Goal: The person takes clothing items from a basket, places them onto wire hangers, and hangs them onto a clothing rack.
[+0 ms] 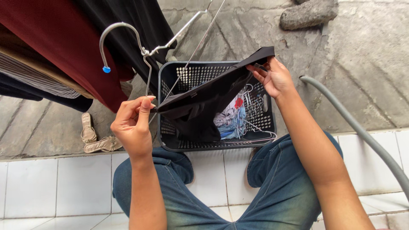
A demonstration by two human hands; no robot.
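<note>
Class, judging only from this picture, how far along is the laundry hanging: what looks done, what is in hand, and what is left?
Done: a maroon garment and other dark clothes already hang at upper left. In hand: the left hand holds a wire hanger and one end of a black garment; the right hand holds the other end. Left: the black laundry basket contains a bluish cloth and spare hangers.

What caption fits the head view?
Both hands, left hand and right hand, stretch a black garment over a laundry basket.
</note>
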